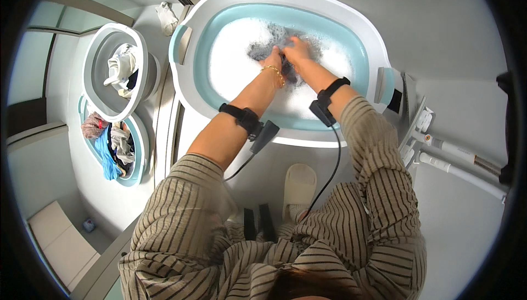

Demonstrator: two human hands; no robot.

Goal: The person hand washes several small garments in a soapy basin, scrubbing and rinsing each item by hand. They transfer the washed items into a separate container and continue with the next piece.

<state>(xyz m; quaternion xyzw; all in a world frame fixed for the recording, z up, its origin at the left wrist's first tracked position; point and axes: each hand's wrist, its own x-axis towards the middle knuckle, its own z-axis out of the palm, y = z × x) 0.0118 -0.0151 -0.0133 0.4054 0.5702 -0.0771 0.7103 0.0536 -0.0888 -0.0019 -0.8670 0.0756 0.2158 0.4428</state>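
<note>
A large oval plastic tub [185,90], white outside with a pale turquoise inner wall, stands before me. White suds [232,63] cover much of its water. Near the middle, a dark grey wet cloth [259,50] lies partly under the foam, so its shape is hidden. My left hand [271,59], with a gold bracelet at the wrist, grips the cloth. Close beside it, my right hand [297,50] holds another part of the same cloth, fingers bent. The hands almost touch each other.
At left, a smaller white basin [95,59] holds light and dark clothes. It overlaps a turquoise-rimmed basin [144,152] of mixed laundry. A white cloth [166,18] lies on the floor behind. White poles [448,152] stand at right. A pale slipper [299,182] is below the tub.
</note>
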